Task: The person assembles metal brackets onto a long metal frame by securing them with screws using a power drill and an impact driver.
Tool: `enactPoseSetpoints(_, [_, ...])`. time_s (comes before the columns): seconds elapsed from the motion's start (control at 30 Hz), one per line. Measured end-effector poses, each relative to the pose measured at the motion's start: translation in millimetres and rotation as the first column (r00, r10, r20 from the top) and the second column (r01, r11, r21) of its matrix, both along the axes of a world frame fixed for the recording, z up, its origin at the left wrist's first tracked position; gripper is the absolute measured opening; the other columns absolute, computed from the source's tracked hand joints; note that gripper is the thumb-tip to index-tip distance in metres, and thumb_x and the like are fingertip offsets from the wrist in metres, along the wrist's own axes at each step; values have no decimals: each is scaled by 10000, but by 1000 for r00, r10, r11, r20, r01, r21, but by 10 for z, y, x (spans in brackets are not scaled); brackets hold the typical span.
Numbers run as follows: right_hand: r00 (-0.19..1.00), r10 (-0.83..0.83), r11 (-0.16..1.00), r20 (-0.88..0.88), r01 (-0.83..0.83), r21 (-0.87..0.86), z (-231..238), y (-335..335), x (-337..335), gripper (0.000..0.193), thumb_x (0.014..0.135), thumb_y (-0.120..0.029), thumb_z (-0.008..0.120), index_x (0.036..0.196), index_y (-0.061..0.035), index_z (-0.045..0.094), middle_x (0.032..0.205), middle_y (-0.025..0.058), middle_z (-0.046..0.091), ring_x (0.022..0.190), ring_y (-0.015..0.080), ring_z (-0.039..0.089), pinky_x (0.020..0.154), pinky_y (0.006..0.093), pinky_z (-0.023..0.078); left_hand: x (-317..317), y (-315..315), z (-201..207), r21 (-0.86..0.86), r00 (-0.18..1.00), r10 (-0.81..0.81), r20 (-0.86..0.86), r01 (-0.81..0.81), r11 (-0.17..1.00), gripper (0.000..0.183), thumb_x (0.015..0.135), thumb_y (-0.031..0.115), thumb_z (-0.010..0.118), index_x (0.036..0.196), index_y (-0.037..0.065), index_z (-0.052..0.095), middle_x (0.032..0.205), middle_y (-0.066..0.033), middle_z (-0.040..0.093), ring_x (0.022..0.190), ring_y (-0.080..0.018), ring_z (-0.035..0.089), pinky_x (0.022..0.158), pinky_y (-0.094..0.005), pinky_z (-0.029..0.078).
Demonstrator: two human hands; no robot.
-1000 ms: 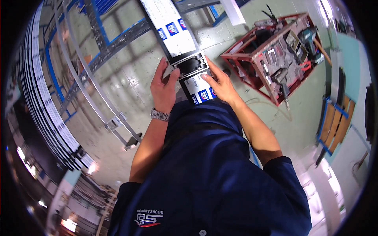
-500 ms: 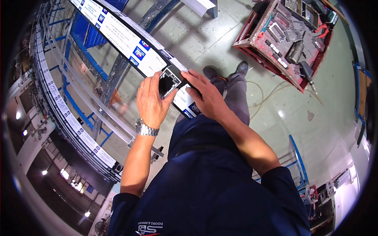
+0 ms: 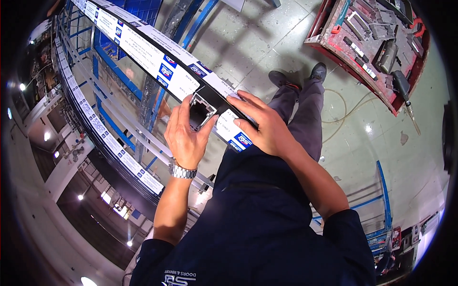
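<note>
A long, dark aluminium profile [image 3: 141, 58] covered in white and blue protective film runs from the far left to my waist. My left hand [image 3: 185, 136] grips a short, hollow metal profile piece [image 3: 212, 114] between thumb and fingers, its open end facing up. The piece sits against the long profile, beside a bare dark stretch of it. Just to the right, my right hand [image 3: 267, 126] holds the long profile, fingers along its far side and thumb on the filmed face. The undersides of both hands' fingers are hidden.
A red tool cart [image 3: 389, 93] at the far right carries metal offcuts, markers and an air gun [image 3: 401, 85]. A thin hose [image 3: 344, 117] loops over the floor near my feet. Blue racking [image 3: 114, 71] with more filmed profiles [image 3: 102, 133] stands left; another blue frame [image 3: 383, 190] is at right.
The view has shifted, so the cart and my feet appear farther right. Both hands keep their holds on the short piece and the long profile; my right thumb and fingers sit slightly farther from the piece.
</note>
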State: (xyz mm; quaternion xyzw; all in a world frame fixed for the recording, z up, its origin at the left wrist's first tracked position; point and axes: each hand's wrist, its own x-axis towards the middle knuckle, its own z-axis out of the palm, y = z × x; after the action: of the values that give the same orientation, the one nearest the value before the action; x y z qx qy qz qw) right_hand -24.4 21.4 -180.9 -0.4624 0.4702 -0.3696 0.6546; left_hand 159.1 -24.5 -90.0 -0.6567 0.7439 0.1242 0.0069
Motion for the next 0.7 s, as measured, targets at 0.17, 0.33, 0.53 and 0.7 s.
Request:
enactPoseSetpoints(0.17, [1000, 14, 997, 19, -13, -72, -49, -37, -1, 504, 927, -104, 630, 1420, -67, 529, 1419, 202, 547, 1398, 366, 432, 1124, 404, 375, -19, 28, 5, -12, 999, 28, 31, -28, 1000, 668, 705, 253, 877, 1277, 41, 607, 1014, -141, 682, 902, -321, 678, 780, -396, 540])
enactPoseSetpoints(0.33, [999, 47, 998, -4, -47, -35, -36, -28, 9, 514, 925, -102, 623, 1428, -68, 520, 1424, 198, 541, 1408, 368, 417, 1127, 415, 374, 13, 32, 7, -12, 999, -9, 36, 9, 1000, 682, 719, 267, 868, 1305, 49, 596, 974, -130, 674, 868, -311, 675, 752, -395, 537])
enactPoseSetpoints(0.53, [993, 106, 987, -43, -110, -117, -16, -201, 72, 620, 869, -67, 648, 1464, -102, 479, 1430, 208, 530, 1427, 369, 386, 1122, 436, 383, 20, 54, -5, -29, 1000, 4, 17, -4, 1000, 744, 715, 268, 870, 1360, 55, 566, 976, -131, 670, 865, -310, 671, 761, -396, 539])
enactPoseSetpoints(0.7, [976, 162, 972, -148, -183, -146, -99, -447, 143, 742, 801, -124, 705, 1493, -218, 453, 1460, 228, 492, 1379, 387, 439, 1080, 436, 435, 40, 40, -35, -9, 1000, -12, 19, 12, 1000, 770, 717, 265, 872, 1384, 52, 550, 1005, -134, 677, 881, -309, 674, 774, -398, 547])
